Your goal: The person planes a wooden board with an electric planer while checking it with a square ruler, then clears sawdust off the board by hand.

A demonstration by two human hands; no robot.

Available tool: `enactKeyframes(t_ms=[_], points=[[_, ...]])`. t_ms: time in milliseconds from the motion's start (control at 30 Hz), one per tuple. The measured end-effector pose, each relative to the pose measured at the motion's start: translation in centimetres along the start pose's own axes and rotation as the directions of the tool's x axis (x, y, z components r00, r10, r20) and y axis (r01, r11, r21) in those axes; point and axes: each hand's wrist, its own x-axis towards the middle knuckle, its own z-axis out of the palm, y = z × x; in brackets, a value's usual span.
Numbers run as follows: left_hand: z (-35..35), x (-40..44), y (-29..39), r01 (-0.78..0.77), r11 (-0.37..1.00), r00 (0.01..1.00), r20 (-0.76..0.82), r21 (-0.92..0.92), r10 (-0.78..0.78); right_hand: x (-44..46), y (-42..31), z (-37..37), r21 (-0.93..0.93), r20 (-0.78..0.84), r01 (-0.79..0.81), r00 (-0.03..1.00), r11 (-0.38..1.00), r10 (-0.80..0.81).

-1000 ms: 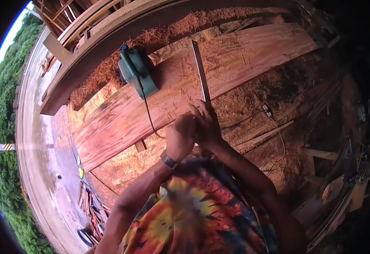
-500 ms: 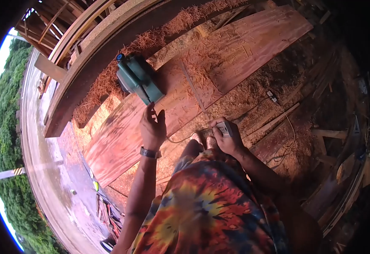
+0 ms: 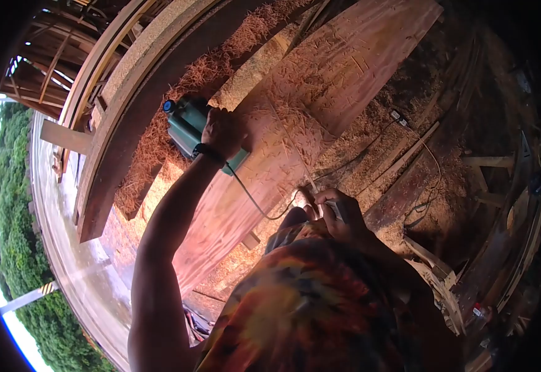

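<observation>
My left hand [image 3: 224,135] is closed over the grip of a green electric planer [image 3: 185,134] that rests on a wide reddish board [image 3: 221,204]. The planer has a blue knob at its far end, and a cord runs from it toward my feet. Close to my body, my right hand [image 3: 340,214] is wrapped around a tape measure, whose case is mostly hidden by the fingers. Its thin blade [image 3: 290,141] stretches out over the board among curled shavings.
A thick curved beam [image 3: 118,118] lies beyond the planer, with reddish shavings [image 3: 205,74] heaped along it. A cord connector [image 3: 398,118] sits on sawdust to the right. Scrap wood [image 3: 435,263] lies at lower right. My feet [image 3: 301,198] are beside the board.
My left hand has moved up and forward from the planer's near end onto its grip. My right hand stays near my body with the tape measure. The view has shifted slightly.
</observation>
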Motion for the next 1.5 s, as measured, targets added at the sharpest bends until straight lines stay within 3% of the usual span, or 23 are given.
enactKeyframes(t_ms=[33, 133, 167, 233, 300, 367, 400, 433, 500, 533, 567, 633, 733, 767, 800, 867, 967, 1067, 1200, 1233, 1367, 1400, 1500], points=[[0.0, 0.9, -0.7, 0.004, 0.993, 0.995, 0.102, 0.121, -0.017, -0.6, -0.4, -0.4, -0.040, 0.001, 0.010, 1.000, 0.999, -0.010], [3.0, 2.9, -0.8, -0.019, 0.994, 0.980, 0.200, 0.106, -0.002, -2.1, -2.0, -0.8, 0.172, -0.003, -0.175, 0.984, 0.969, 0.178], [4.3, 4.1, -0.9, 0.022, 1.000, 0.969, 0.247, 0.016, -0.026, -2.5, -2.3, -0.7, 0.229, -0.010, -0.213, 0.975, 0.950, 0.221], [5.1, 7.0, -1.0, 0.186, 0.953, 0.922, 0.376, -0.238, -0.086, -3.7, -2.0, -0.1, 0.164, -0.082, -0.168, 0.980, 0.972, 0.183], [5.3, 7.6, -1.5, 0.272, 0.916, 0.941, 0.280, -0.295, -0.190, -4.0, -1.7, -0.1, 0.086, -0.137, -0.094, 0.985, 0.992, 0.105], [3.6, 6.6, -2.7, 0.248, 0.965, 0.957, -0.133, -0.090, -0.258, -4.3, -1.6, -0.1, -0.011, -0.183, 0.001, 0.983, 1.000, -0.003], [0.5, 5.7, -2.3, 0.038, 0.995, 0.950, 0.304, 0.094, -0.065, -4.5, -1.8, -0.2, 0.044, -0.145, -0.078, 0.986, 0.996, 0.083], [0.9, 5.3, -2.6, -0.040, 0.978, 0.914, 0.388, -0.206, 0.119, -4.4, -1.9, -0.5, 0.093, -0.098, -0.153, 0.982, 0.984, 0.162], [1.2, 5.7, -4.1, -0.096, 0.677, 0.797, 0.351, -0.730, 0.491, -3.6, -1.4, -1.0, 0.197, -0.025, -0.209, 0.976, 0.958, 0.218], [0.2, 3.8, -3.0, -0.046, 0.714, 0.988, 0.075, -0.698, 0.137, -3.7, -0.9, -0.7, 0.262, -0.001, -0.203, 0.978, 0.943, 0.211], [-1.2, 2.8, -3.0, -0.007, 0.703, 0.998, -0.045, -0.711, -0.036, -4.0, -0.5, -0.5, 0.326, 0.027, -0.204, 0.978, 0.923, 0.206], [-4.7, 0.8, -3.0, 0.074, 0.659, 0.881, -0.260, -0.749, -0.394, -4.9, 0.7, -1.0, 0.341, 0.140, -0.296, 0.954, 0.892, 0.263], [-3.7, -3.3, -2.7, 0.135, 0.547, 0.656, -0.339, -0.826, -0.674, -5.3, 1.9, -2.0, 0.379, 0.259, -0.339, 0.932, 0.861, 0.254], [-3.4, -5.0, -2.1, 0.220, 0.475, 0.606, -0.262, -0.852, -0.751, -5.3, 2.3, -2.4, 0.399, 0.285, -0.337, 0.930, 0.853, 0.234], [-2.2, -6.8, -1.9, 0.279, 0.466, 0.566, -0.248, -0.840, -0.786, -5.5, 2.8, -2.9, 0.397, 0.335, -0.375, 0.909, 0.838, 0.248], [0.5, -10.1, -1.3, 0.250, 0.436, 0.506, -0.267, -0.865, -0.820, -6.2, 4.0, -4.0, 0.387, 0.429, -0.451, 0.860, 0.804, 0.275], [2.3, -14.3, 0.2, 0.296, 0.238, 0.462, -0.080, -0.925, -0.884, -6.7, 6.8, -4.7, 0.417, 0.402, -0.434, 0.876, 0.798, 0.266], [4.7, -17.0, 2.3, 0.396, 0.204, 0.418, -0.022, -0.895, -0.908, -3.5, 8.7, -6.6, 0.323, 0.413, -0.403, 0.874, 0.856, 0.255], [3.0, -16.6, 6.6, 0.355, 0.016, 0.364, 0.122, -0.935, -0.923, 4.1, 11.3, -9.6, 0.447, 0.382, -0.444, 0.880, 0.777, 0.283], [2.2, -16.2, 7.6, 0.369, 0.020, 0.358, 0.123, -0.929, -0.925, 6.1, 12.1, -10.6, 0.492, 0.400, -0.495, 0.859, 0.716, 0.319], [-0.1, -14.3, 11.9, 0.389, 0.033, 0.335, 0.108, -0.920, -0.936, 14.2, 15.4, -14.1, 0.421, 0.468, -0.457, 0.849, 0.784, 0.244], [-0.9, -13.6, 13.1, 0.396, 0.025, 0.330, 0.117, -0.918, -0.937, 16.4, 15.8, -15.0, 0.378, 0.470, -0.367, 0.867, 0.850, 0.165], [-2.8, -12.2, 16.3, 0.459, 0.069, 0.308, 0.086, -0.886, -0.948, 22.1, 18.9, -17.3, 0.558, 0.385, -0.316, 0.918, 0.767, 0.097]])
